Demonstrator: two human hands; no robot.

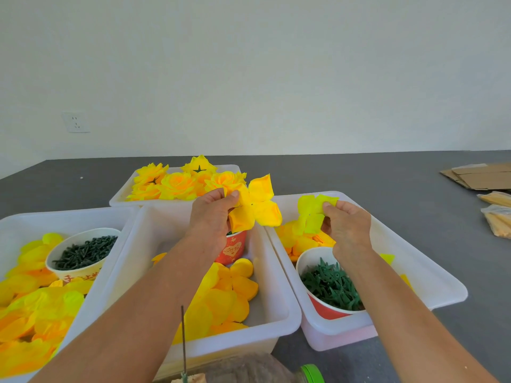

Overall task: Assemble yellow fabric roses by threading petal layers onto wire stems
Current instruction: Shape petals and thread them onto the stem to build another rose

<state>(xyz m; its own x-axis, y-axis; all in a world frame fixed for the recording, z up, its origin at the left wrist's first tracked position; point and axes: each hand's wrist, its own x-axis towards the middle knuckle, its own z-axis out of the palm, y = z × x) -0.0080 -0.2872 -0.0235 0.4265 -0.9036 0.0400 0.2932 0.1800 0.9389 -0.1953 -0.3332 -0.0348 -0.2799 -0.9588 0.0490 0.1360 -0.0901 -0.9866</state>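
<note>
A: Nearest the lens, a thin dark wire stem (182,338) is stood upright at the bottom edge, apparently planted in a base that is cut off. Likely kept there so layers can be dropped onto it with both hands free.

B: Bins?

A: Three white tubs are fanned within arm's reach. Left tub (16,219): loose petals and a cup of dark pegs (84,252). Middle tub (265,275): a pile of petal layers (224,297). Right tub (431,275): a cup of green calyx stars (330,287). Parts seem sorted by type for picking in sequence.

B: Hands?

A: Left hand (211,217) is closed in a pinch on a four-lobed orange-yellow petal layer (255,207), held above the middle tub with its centre hole exposed. Right hand (347,226) is pinched on a smaller lemon-yellow layer (312,212) over the right tub. Neither has been threaded yet; stacking before threading is judged probable.

B: Output?

A: Finished roses (177,182) are collected in the far tray (119,199), behind the work zone.
</note>
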